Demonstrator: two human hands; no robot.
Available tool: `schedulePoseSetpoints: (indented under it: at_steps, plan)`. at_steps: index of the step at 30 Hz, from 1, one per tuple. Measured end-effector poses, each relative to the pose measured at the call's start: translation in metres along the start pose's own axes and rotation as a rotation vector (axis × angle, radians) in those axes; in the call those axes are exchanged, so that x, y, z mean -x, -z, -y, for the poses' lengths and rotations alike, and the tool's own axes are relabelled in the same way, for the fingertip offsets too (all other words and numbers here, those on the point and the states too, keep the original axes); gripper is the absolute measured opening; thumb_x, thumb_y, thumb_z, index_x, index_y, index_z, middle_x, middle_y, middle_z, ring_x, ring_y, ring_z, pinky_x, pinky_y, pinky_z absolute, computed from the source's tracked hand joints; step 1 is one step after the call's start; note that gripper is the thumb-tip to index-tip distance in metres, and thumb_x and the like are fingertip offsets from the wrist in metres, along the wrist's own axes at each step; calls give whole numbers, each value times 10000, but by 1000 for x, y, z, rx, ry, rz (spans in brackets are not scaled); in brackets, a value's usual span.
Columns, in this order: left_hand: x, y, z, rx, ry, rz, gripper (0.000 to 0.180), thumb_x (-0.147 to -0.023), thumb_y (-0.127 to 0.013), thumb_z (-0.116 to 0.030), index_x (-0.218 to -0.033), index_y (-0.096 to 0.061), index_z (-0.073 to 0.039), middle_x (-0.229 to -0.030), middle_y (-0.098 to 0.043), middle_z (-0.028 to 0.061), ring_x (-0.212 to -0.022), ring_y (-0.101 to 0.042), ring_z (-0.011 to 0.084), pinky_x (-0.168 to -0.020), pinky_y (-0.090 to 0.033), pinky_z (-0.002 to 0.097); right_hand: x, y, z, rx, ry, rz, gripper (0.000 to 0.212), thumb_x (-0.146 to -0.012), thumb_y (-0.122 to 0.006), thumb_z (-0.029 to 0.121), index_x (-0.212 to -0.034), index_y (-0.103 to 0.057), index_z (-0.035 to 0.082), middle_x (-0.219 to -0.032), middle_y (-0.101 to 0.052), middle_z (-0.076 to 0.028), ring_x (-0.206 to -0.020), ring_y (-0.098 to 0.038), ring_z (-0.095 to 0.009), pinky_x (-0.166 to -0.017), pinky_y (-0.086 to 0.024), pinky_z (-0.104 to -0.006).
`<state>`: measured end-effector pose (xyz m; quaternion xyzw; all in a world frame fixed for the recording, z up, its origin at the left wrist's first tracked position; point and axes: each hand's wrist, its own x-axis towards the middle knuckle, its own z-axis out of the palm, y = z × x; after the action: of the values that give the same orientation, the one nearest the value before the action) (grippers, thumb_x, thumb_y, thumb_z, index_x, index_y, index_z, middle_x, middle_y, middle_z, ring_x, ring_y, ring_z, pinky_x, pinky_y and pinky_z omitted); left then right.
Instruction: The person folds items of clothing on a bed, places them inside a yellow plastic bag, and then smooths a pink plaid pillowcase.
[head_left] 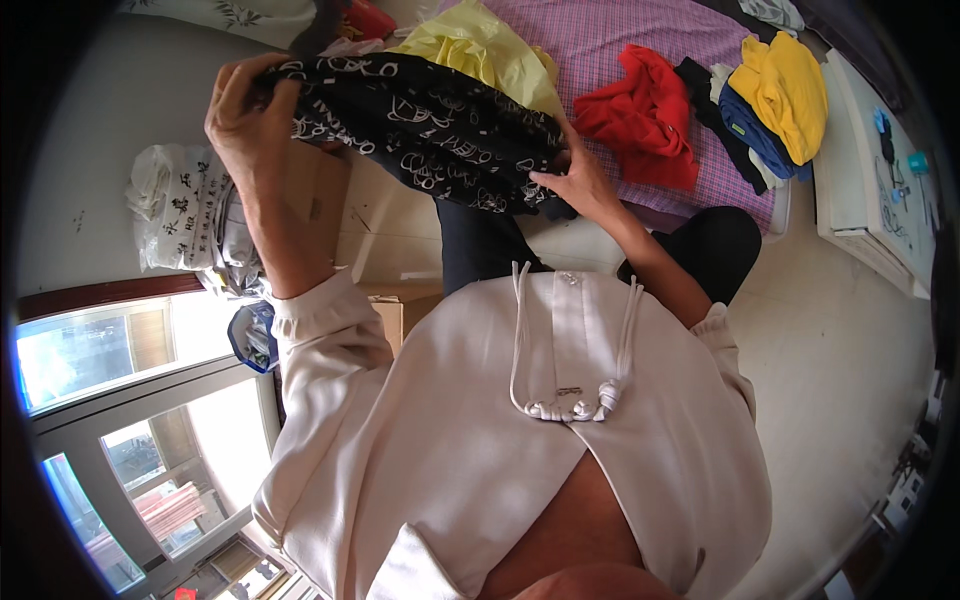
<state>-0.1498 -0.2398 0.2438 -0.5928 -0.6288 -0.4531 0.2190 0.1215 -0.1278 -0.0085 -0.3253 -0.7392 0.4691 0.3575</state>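
Okay, one black cloth [420, 120] with white print and lettering, spanning upper centre of frame. Left hand [245, 110] pinches its left end; right hand [580, 182] pinches the other between thumb and fingers. Upper right: one red garment [640, 115], one yellow garment [785, 90] over a blue one [750, 132]. Left: one clear plastic bag [165, 215], dark characters, pale bundle inside. Top centre: one yellow bag [480, 45], can't see its contents.

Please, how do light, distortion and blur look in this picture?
Head view: the window at lower left glares, washed out to white; head view: fisheye distortion slants the white cabinet near the black rim; head view: the black patterned cloth between left hand and right hand shows no strong blur.
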Motion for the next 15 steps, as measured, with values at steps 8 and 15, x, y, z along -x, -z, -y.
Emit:
schedulePoseSetpoints:
  at_steps: [8,15]
  plan:
    - [4,21,11,112,73,242,273,-684,-587,104,-908,-665,-31,-869,-597,-10,-729,-537,49,-653,-426,189,-21,46,18,232,13,82,361,-694,-753,271,-937,-662,21,-853,-654,-178,-812,-637,-317,-729,-480,-374]
    - [-36,-19,31,454,73,591,203,-808,-570,70,-993,-610,-1,-882,-540,13,-731,-496,59,-626,-408,180,-21,166,59,428,379,13,339,-758,-709,269,-822,-617,-51,-895,-646,-146,-850,-619,-260,-766,-474,-338]
